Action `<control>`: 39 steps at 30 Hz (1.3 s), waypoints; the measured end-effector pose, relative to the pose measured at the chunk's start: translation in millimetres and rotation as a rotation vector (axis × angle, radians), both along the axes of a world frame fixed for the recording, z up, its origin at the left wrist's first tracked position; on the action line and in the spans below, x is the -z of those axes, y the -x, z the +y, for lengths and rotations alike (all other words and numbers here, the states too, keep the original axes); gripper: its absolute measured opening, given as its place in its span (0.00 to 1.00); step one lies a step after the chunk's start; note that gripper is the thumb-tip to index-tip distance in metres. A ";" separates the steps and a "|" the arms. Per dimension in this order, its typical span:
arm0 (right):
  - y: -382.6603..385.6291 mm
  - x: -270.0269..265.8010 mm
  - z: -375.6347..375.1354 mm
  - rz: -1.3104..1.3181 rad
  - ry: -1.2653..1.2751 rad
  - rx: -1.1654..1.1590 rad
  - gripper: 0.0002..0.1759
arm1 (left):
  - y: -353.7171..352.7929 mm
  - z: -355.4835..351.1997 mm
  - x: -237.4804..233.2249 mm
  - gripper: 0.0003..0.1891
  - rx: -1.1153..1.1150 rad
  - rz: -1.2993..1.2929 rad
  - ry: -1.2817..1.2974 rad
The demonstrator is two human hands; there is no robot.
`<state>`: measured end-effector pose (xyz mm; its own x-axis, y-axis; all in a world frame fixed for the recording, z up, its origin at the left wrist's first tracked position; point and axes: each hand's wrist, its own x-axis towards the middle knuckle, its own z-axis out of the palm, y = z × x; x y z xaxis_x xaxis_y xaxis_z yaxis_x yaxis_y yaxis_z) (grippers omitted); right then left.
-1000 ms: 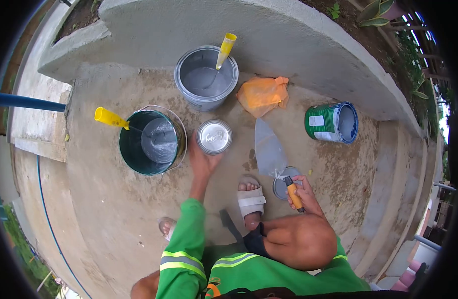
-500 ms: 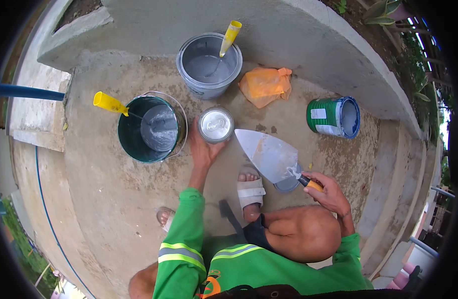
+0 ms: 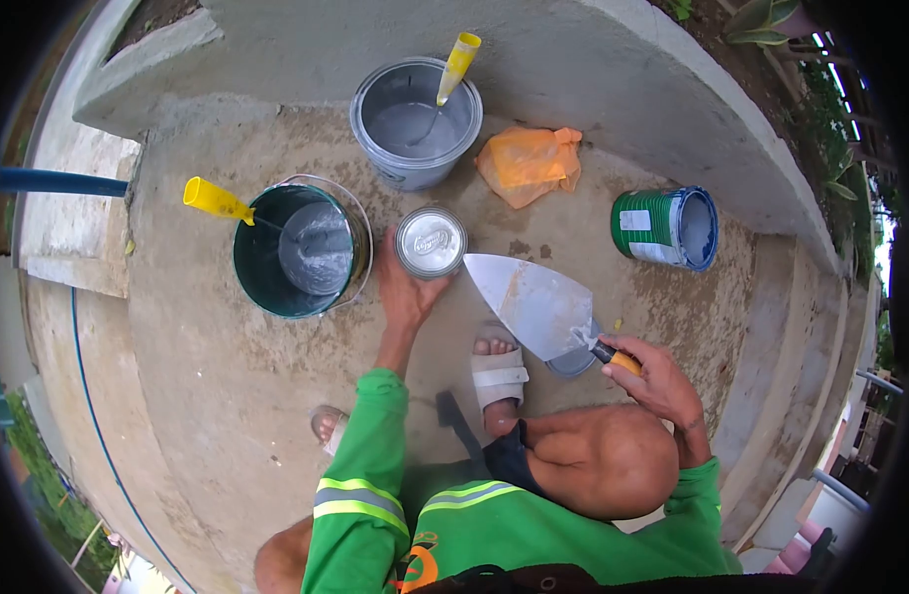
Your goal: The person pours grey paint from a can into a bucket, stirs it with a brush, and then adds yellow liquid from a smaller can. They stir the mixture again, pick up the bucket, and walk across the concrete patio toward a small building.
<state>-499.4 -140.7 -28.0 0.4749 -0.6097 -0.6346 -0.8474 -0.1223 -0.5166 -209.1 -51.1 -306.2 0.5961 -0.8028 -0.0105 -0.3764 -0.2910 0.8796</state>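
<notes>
My left hand is wrapped round the side of a closed metal can with a shiny embossed lid. In my right hand is the black and orange handle of a pointed trowel, its broad blade smeared with pale residue. The trowel's tip touches or nearly touches the rim of the can. Partly under the blade lies a round grey lid on the ground. Left of the can stands a dark green bucket holding grey material and a yellow-handled tool.
A grey bucket with another yellow-handled tool stands against the low concrete wall. An orange plastic bag lies beside it. A green can lies on its side at right. Concrete steps descend along the right.
Both hands keep their holds on the can and the trowel. The trowel tip stays at the can's rim; the view shifts only slightly.
</notes>
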 end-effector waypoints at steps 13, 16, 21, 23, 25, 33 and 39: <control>41.6 96.6 0.4 -0.191 -0.728 0.420 0.19 | 7.6 -0.3 -9.1 0.55 -0.104 -0.059 0.050; 49.5 114.6 4.6 -0.254 -0.923 0.566 0.19 | 13.3 -9.8 -33.0 0.55 -0.336 0.731 0.264; 57.8 115.3 -8.2 -0.423 -0.924 0.698 0.18 | 16.7 -0.9 -6.7 0.56 -0.201 -0.038 0.011; 56.0 131.3 -25.0 -0.389 -0.592 0.546 0.16 | 15.4 -0.7 -0.4 0.58 -0.218 -0.083 0.009; 44.7 150.3 -45.9 -0.316 -0.276 0.343 0.14 | 14.8 -0.4 2.5 0.56 -0.191 -0.052 0.015; -63.5 184.9 -80.9 -0.245 1.010 -0.511 0.17 | -2.5 18.9 -73.9 0.47 -0.050 0.105 -0.053; -170.4 81.0 -28.8 -0.657 0.590 -0.821 0.16 | 0.3 21.8 -94.0 0.37 0.031 0.125 0.087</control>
